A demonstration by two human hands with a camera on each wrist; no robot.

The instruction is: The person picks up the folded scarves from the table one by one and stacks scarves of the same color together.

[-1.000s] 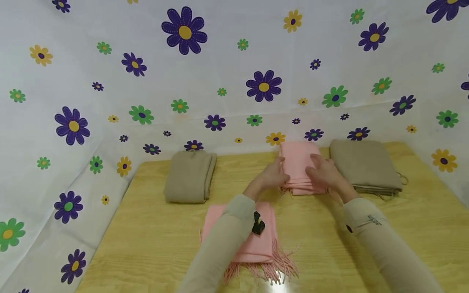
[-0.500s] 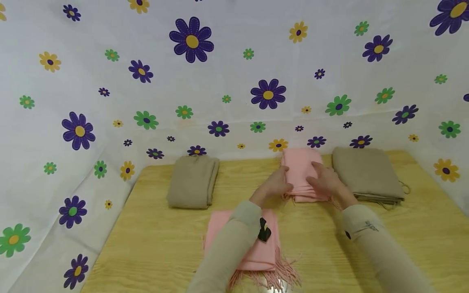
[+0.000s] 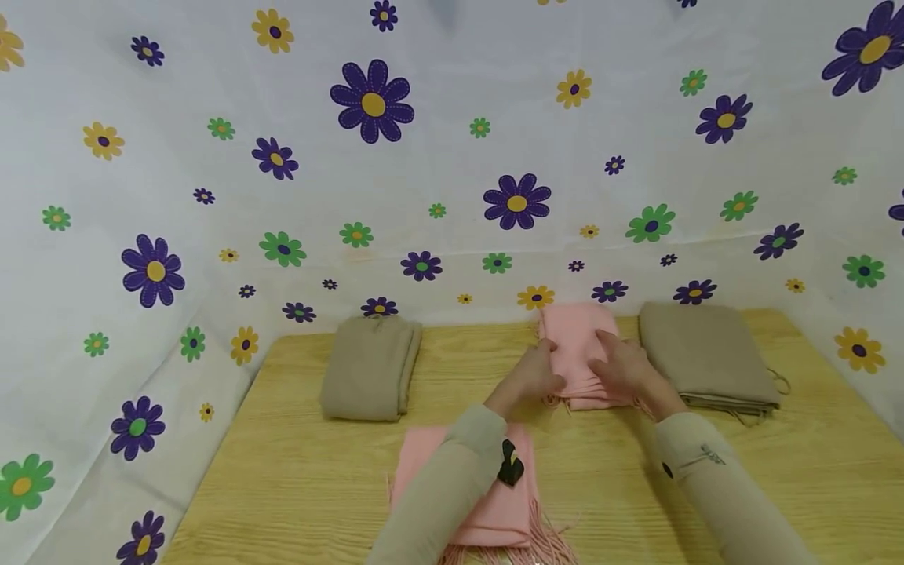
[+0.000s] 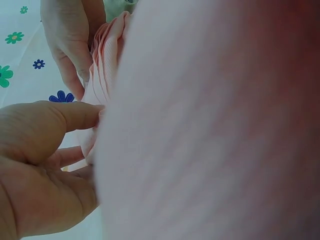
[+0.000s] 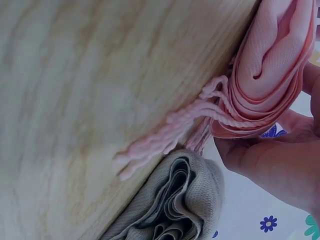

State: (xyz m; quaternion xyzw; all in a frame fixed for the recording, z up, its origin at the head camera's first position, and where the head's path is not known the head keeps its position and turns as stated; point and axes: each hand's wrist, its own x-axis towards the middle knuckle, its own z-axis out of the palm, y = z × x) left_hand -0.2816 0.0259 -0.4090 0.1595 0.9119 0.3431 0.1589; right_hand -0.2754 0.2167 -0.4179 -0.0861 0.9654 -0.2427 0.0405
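A folded pink scarf [image 3: 579, 349] lies near the back of the wooden table, between both hands. The left hand [image 3: 528, 378] touches its left side, thumb and fingers spread apart; in the left wrist view the thumb and fingertips of this hand [image 4: 45, 160] meet the scarf's edge [image 4: 102, 75]. On the right side rests the right hand [image 3: 632, 367], fingers over the side and top. The right wrist view shows that hand [image 5: 280, 160] against the layered end of the scarf [image 5: 260, 90], with fringe hanging down.
Another folded pink scarf [image 3: 494, 522] with fringe lies under the left forearm. A folded beige cloth [image 3: 367, 369] sits at the back left; a second beige cloth [image 3: 706, 353] is beside the right hand. Flower-printed white fabric [image 3: 438, 157] surrounds the table [image 3: 282, 471].
The head view has tilted up, so the table appears lower. Both hands stay at the sides of the far pink scarf with little visible movement.
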